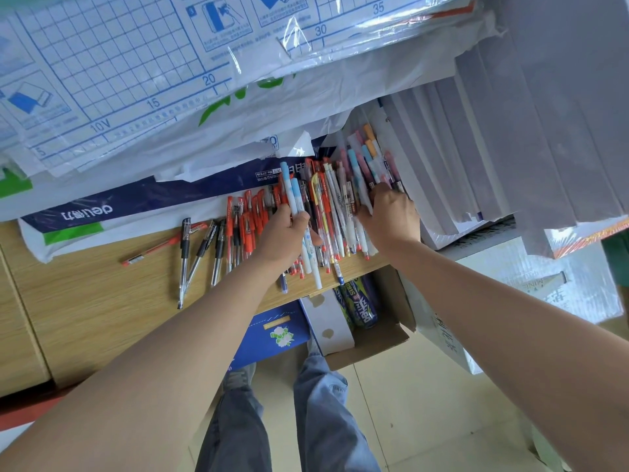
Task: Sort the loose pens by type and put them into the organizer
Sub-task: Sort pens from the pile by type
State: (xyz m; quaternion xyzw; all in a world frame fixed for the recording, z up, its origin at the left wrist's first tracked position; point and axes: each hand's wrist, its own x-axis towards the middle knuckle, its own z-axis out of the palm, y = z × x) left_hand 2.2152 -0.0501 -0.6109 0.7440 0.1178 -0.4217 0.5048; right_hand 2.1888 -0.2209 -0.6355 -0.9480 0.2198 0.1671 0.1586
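Note:
Many loose pens lie on a wooden shelf [102, 294]. My left hand [284, 235] grips two blue-and-white pens [292, 192] that stick up out of its fist. A bunch of red gel pens [245, 223] lies just left of that hand, and three black pens [200, 253] lie further left. A single red pen [153, 250] is off on its own. My right hand [391, 216] rests on the mixed pile of pens [335, 206], its fingers curled on a bundle of pastel-capped pens [362, 158]. No organizer can be made out.
Plastic-wrapped grid sheets [119, 63] overhang the back of the shelf. A stack of grey-white books [493, 148] stands at the right. Below the shelf edge sits an open cardboard box [374, 338] with packages, beside a blue box [272, 335]. My legs stand on the tiled floor.

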